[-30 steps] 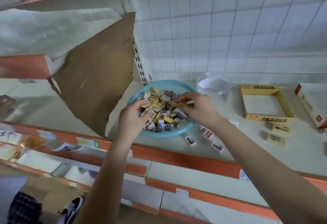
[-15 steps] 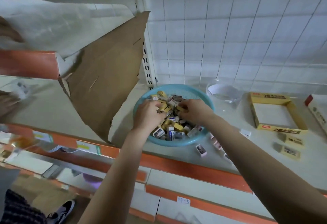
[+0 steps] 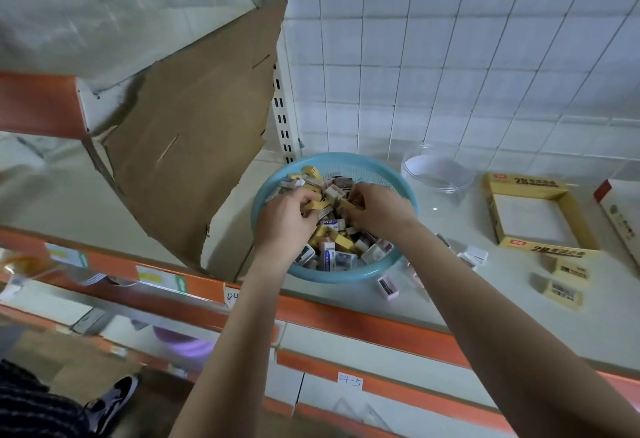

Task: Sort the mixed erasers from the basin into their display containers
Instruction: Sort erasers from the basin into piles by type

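Observation:
A light blue basin (image 3: 349,273) stands on the shelf, heaped with several mixed erasers (image 3: 337,252) in yellow, white and grey sleeves. Both my hands are inside it. My left hand (image 3: 287,221) has its fingers curled round yellow erasers at the basin's left side. My right hand (image 3: 375,210) pinches a yellow eraser near the middle of the heap. An open yellow display box (image 3: 535,210) with a white floor lies to the right. A clear round tub (image 3: 438,169) stands behind the basin.
Two yellow erasers (image 3: 568,283) lie in front of the yellow box. Small white erasers (image 3: 388,287) lie on the shelf right of the basin. A torn cardboard sheet (image 3: 194,132) leans at the left. A red-and-white box (image 3: 620,221) sits at the far right. The shelf edge is orange.
Both hands have drawn closer together over the middle of the heap. The camera has moved nearer and shifted left, so the basin appears larger.

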### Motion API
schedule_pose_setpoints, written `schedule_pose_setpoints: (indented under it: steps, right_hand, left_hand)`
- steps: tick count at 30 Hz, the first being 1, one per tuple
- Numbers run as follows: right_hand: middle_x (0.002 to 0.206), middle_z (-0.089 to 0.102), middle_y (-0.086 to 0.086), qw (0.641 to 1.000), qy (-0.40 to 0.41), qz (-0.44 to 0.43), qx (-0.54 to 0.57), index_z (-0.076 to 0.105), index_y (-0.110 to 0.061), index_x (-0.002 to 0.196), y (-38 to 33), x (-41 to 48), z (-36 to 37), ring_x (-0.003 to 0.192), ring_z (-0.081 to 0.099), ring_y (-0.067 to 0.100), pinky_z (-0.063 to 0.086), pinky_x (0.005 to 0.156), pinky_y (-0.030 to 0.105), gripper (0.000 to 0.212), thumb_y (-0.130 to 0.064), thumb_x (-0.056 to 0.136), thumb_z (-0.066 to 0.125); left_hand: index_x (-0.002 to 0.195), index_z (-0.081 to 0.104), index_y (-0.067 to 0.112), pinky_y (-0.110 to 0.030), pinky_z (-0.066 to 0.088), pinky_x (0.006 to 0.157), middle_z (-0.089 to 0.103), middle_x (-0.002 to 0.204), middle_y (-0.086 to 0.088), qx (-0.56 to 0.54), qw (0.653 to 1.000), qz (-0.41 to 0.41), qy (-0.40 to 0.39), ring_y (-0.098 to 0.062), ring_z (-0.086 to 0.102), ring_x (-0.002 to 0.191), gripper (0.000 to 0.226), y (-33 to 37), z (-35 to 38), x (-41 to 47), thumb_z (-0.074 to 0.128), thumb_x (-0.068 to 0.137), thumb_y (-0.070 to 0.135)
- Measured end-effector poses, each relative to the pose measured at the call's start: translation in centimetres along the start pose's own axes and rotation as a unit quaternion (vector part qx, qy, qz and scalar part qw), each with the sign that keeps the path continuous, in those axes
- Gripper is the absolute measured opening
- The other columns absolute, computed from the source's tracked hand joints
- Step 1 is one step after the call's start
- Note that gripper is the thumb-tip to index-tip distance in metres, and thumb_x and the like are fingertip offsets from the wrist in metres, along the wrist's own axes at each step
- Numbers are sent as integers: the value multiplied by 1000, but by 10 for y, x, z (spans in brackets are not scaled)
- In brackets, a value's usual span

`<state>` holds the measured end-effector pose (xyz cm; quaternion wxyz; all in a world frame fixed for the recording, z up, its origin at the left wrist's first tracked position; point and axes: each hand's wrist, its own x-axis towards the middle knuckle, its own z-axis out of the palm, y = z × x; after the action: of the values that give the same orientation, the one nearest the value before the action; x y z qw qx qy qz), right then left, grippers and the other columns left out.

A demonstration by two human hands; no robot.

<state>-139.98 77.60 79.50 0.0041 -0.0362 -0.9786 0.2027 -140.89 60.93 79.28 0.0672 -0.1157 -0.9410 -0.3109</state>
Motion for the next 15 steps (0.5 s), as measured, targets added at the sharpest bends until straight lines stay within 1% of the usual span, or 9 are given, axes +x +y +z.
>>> schedule_pose_setpoints:
  steps: [2, 3, 5, 7, 8, 10, 12, 13, 15]
  right_hand:
    - [102, 64, -2, 999, 9, 2, 38, 59, -21, 105, 0, 1, 0, 89, 57, 17, 49, 74, 30, 21, -36, 90, 57]
    - [105, 64, 0, 997, 24, -6, 68, 61, -20, 106, 2, 0, -2, 90, 57, 16, 48, 76, 28, 21, -30, 87, 60]
    - [108, 62, 3, 988, 64, -30, 139, 64, -18, 110, 7, -8, -10, 91, 58, 17, 45, 80, 23, 27, -18, 83, 66]
    - [106, 59, 2, 968, 102, -43, 225, 64, -17, 115, 19, -24, -25, 92, 61, 17, 48, 87, 25, 35, -12, 81, 69]
    - [104, 58, 1, 958, 127, -46, 251, 64, -18, 117, 28, -34, -33, 92, 62, 16, 49, 89, 24, 37, -11, 81, 69]
    - [101, 56, -3, 948, 185, -43, 256, 63, -17, 118, 54, -52, -50, 90, 62, 11, 49, 87, 16, 37, -8, 82, 68]
    - [98, 58, -6, 941, 232, -25, 247, 64, -17, 117, 83, -71, -68, 87, 60, 7, 48, 82, 10, 37, -5, 82, 66]
    - [98, 59, -6, 938, 246, -9, 242, 64, -17, 117, 97, -80, -78, 87, 59, 7, 48, 80, 8, 37, -4, 82, 65]
    - [98, 61, -6, 940, 253, 27, 226, 63, -17, 117, 125, -100, -95, 86, 58, 7, 44, 74, 4, 36, -7, 82, 66]
  left_hand:
    - [106, 66, 23, -24, 46, 84, 68, 111, 2, -50, 999, -7, 9, -14, 61, 102, 19, 3, -3, 0, 66, 87, 21]
    - [105, 67, 22, -21, 44, 82, 68, 109, 1, -80, 997, -9, 15, -14, 62, 101, 18, 5, -5, -1, 67, 87, 20]
    - [101, 68, 21, -17, 43, 80, 69, 103, 1, -133, 991, 2, 25, -12, 63, 97, 17, 10, -9, -2, 69, 85, 18]
    - [99, 68, 19, -16, 44, 81, 70, 100, 1, -159, 987, 22, 23, -11, 64, 94, 16, 20, -10, -5, 70, 84, 15]
    - [99, 67, 19, -18, 45, 82, 70, 99, 2, -167, 985, 32, 17, -11, 63, 94, 16, 26, -8, -6, 69, 84, 15]
    - [101, 66, 20, -22, 46, 86, 68, 100, 4, -185, 981, 56, 0, -8, 62, 94, 16, 45, 0, -8, 67, 86, 15]
    - [99, 65, 23, -34, 52, 87, 68, 97, 7, -224, 971, 87, -13, -8, 63, 93, 16, 68, 16, -10, 67, 86, 15]
    - [97, 64, 25, -40, 54, 85, 68, 93, 9, -241, 965, 97, -20, -10, 64, 92, 17, 82, 26, -11, 68, 85, 14]
    - [97, 65, 25, -43, 56, 81, 67, 90, 9, -261, 958, 106, -48, -15, 67, 87, 18, 110, 48, -16, 69, 84, 13]
